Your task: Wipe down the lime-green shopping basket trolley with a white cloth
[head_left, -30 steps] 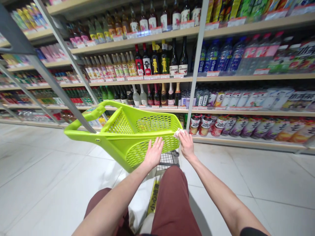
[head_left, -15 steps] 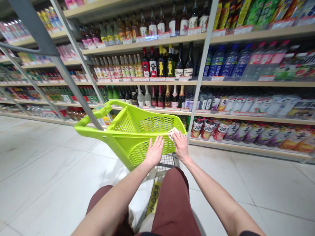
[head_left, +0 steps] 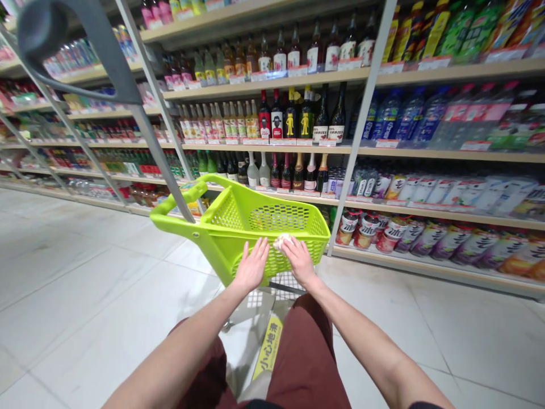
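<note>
A bright green shopping cart basket (head_left: 213,241) with perforated sides stands in front of me. My right hand (head_left: 298,262) presses a crumpled whitish cloth (head_left: 281,242) against the upper edge of its near side, fingers bent over the cloth. Just to the left, my left hand (head_left: 252,266) lies on the same side panel, fingers stretched out, holding nothing. The cart's green handle (head_left: 170,210) is at the left, beyond my left hand.
Shelves (head_left: 272,146) of bottles and drinks rise behind the cart. A grey post with a dark loop (head_left: 128,85) stands at the left. A yellow floor sign (head_left: 269,346) lies between my legs on the tiled floor.
My right hand has slid the cloth left along the rim, away from the far right corner. My left hand has shifted slightly left. The view has shifted a little.
</note>
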{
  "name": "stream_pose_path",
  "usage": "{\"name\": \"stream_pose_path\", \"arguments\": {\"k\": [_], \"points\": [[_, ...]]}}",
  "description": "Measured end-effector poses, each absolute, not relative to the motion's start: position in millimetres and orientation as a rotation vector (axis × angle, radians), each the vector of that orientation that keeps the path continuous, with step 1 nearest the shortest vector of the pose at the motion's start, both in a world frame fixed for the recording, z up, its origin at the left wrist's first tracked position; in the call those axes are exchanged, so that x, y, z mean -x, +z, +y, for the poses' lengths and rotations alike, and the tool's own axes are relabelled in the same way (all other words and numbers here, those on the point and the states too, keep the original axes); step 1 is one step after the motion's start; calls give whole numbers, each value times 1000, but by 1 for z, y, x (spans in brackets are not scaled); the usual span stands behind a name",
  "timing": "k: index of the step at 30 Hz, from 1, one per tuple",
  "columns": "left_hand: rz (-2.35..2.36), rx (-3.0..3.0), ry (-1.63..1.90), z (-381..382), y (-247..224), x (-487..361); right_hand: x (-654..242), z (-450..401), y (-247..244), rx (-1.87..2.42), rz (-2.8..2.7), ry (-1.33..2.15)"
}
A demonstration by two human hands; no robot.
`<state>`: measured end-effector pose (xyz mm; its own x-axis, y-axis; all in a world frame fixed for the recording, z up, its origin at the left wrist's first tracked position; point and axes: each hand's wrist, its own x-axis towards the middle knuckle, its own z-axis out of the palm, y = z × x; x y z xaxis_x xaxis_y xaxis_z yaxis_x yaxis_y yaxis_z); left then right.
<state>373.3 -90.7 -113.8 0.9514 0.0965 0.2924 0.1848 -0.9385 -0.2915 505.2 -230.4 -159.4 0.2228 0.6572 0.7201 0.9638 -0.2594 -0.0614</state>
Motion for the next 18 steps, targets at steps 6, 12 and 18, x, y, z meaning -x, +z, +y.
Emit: {"name": "stream_pose_path", "arguments": {"k": [6,12,18], "points": [[-245,2735,-467,-79,-99,-361,-495,-202,-141,2017,-1521,-801],[-245,2729,-462,-71,-104,-342,-472,-199,-168,2037,-1773,-700],[-337,2695,-585,-57,-91,-330,-468,-171,-117,1928,-1600,-850]]}}
